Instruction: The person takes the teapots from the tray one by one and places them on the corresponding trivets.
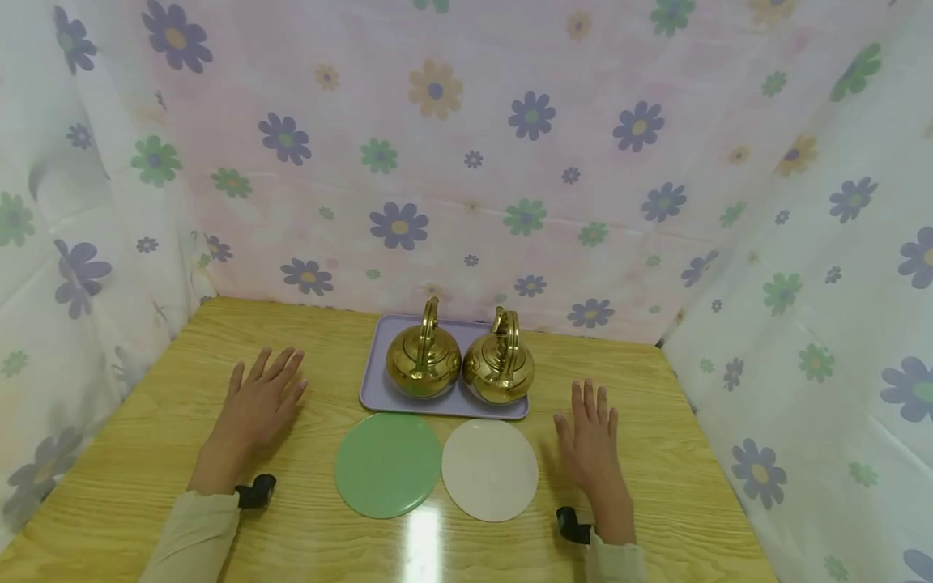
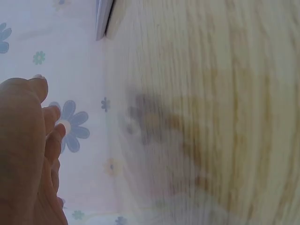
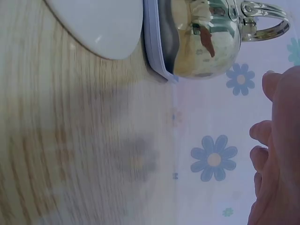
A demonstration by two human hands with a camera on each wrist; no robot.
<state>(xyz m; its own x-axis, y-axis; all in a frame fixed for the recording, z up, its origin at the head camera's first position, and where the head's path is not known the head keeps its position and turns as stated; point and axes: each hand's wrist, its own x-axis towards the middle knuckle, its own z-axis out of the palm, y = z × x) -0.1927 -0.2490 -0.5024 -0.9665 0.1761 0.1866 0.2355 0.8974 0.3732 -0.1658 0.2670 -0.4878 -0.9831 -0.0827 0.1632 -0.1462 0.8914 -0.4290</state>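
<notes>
In the head view my left hand [image 1: 258, 409] is over the left part of the table with its fingers straight and spread, holding nothing. My right hand [image 1: 594, 441] lies to the right of the white disc, fingers extended, also holding nothing. Two shiny gold teapots [image 1: 424, 364] [image 1: 499, 371] with arched handles stand side by side on a purple tray [image 1: 373, 387]. In front of the tray are a round green plate [image 1: 388, 465] and a round white plate [image 1: 490, 470], edges close together. The right wrist view shows one teapot [image 3: 206, 42] beyond the white plate [image 3: 103, 28].
The wood-grain table [image 1: 306, 538] meets a flower-printed cloth [image 1: 466, 162] along its back, with more cloth hanging at both sides. Each wrist wears a small black camera [image 1: 257, 491] [image 1: 573, 526]. Light glares off the table near the front.
</notes>
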